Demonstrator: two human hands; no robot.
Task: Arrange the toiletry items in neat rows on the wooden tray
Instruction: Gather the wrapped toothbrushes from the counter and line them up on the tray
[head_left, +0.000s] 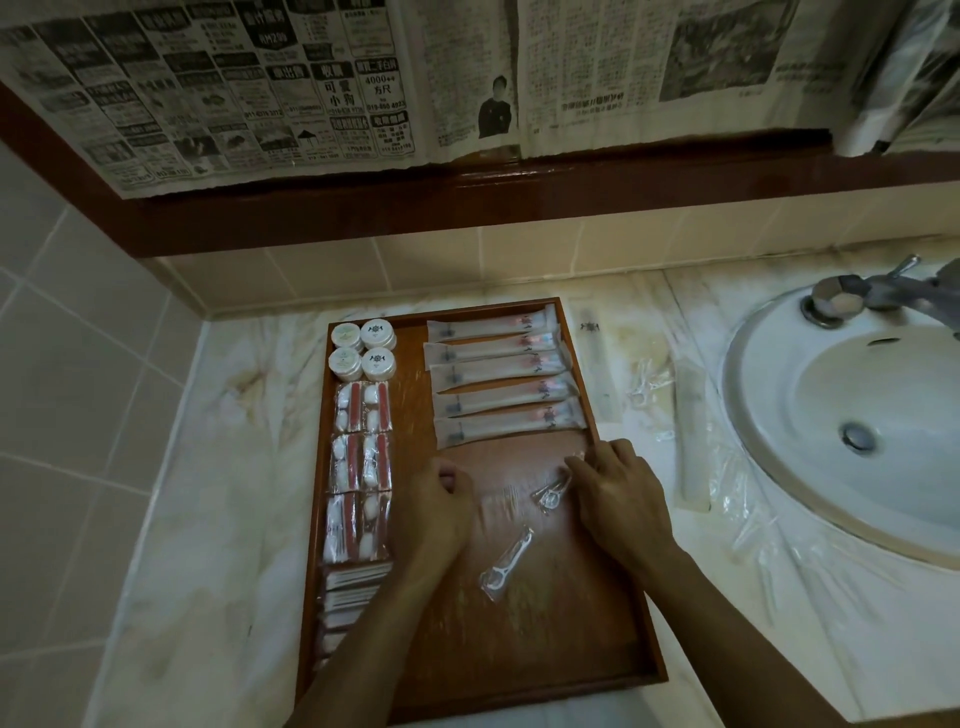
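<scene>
The wooden tray lies on the marble counter. Several wrapped toothbrush packets lie in a row at its top right. Round white jars sit at the top left, above cotton kits and flat packets down the left side. One wrapped floss pick lies slanted in the tray's middle. My right hand pinches another wrapped floss pick on the tray floor. My left hand rests curled beside it, with clear wrapping near its fingers; whether it grips anything is unclear.
Loose wrapped floss picks and long clear packets lie on the counter between tray and white sink. The tap stands at far right. A newspaper-covered mirror hangs above; tiled wall at left.
</scene>
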